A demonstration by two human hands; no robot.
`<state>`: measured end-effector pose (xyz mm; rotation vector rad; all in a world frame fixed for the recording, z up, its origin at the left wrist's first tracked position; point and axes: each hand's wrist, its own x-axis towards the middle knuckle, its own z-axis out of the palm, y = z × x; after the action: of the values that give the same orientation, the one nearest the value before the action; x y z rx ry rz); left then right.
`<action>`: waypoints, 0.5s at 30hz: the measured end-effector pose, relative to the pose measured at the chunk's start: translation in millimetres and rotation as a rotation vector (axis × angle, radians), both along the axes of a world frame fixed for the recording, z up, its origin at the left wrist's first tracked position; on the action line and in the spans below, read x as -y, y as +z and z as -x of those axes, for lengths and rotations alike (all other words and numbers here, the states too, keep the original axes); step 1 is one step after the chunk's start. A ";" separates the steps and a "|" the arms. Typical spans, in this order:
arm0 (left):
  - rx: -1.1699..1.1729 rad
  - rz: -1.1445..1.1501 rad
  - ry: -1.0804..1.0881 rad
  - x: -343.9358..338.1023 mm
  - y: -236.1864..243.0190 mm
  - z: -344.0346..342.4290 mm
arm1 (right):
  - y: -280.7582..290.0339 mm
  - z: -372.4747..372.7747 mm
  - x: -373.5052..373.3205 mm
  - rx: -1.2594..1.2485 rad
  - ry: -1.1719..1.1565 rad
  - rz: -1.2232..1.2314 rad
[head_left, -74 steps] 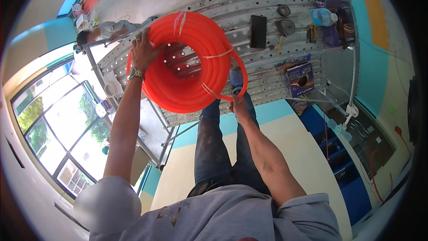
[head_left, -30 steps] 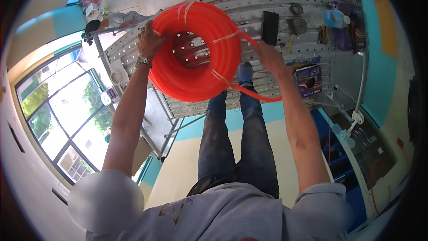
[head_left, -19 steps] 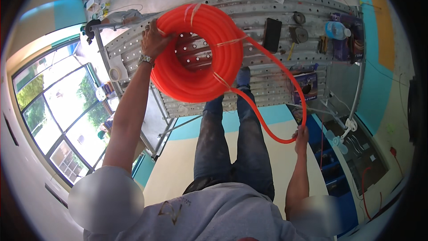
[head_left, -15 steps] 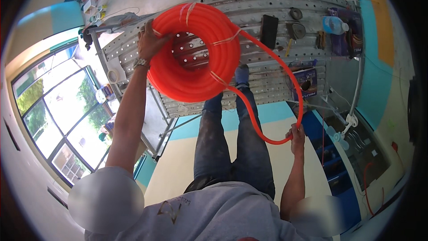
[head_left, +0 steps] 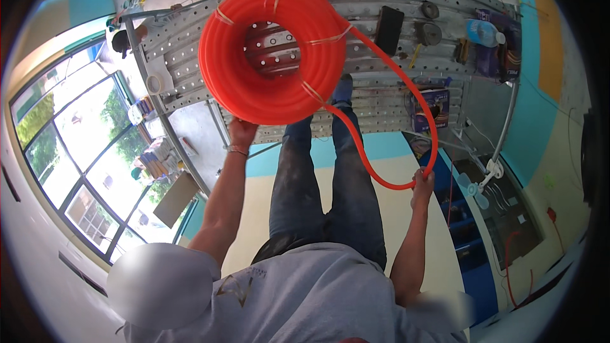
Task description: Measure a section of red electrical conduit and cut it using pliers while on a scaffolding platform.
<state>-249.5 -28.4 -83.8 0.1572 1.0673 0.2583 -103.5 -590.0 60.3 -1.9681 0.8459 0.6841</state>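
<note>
A large coil of red corrugated tubing (head_left: 222, 76), bound with several pale bands, is held above my legs and the perforated metal platform (head_left: 178, 70). My left hand (head_left: 243, 130) grips the coil from underneath at its lower left, with the fingers mostly hidden. A long loose loop of the tubing (head_left: 406, 81) hangs out to the right. My right hand (head_left: 423, 183) is closed on this loop at its lower end, well away from the coil.
A black phone (head_left: 389, 30), tape measure (head_left: 429, 33), water bottle (head_left: 481, 33) and purple boxes (head_left: 431, 110) lie toward the platform's right. A tape roll (head_left: 154, 85) sits left, near a co-worker's head (head_left: 122, 40). Scaffold tubes (head_left: 508, 121) edge both sides; windows (head_left: 76, 140) fill the left.
My left hand has moved from the coil's upper left down to its lower underside. My right hand drew out the loop rightward and downward earlier and still holds it, now slightly higher.
</note>
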 end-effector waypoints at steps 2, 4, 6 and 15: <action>-0.220 -0.009 0.030 37.7 1.0 0.7 | -6.6 -4.1 -4.6 -0.075 0.051 0.093; -0.342 -0.009 0.034 69.8 8.1 -11.2 | -10.8 -12.3 -16.4 0.043 -0.134 0.007; -0.341 0.028 0.051 78.7 4.7 -11.0 | -10.2 -40.2 -41.2 0.094 -0.303 -0.114; -0.241 -0.044 -0.137 84.8 10.5 -14.6 | -10.4 -135.1 -96.9 0.338 -0.442 -0.799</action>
<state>-234.9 -113.2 -73.2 0.3057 1.2849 0.1411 31.6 -493.2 49.8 -1.0832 0.6272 0.3285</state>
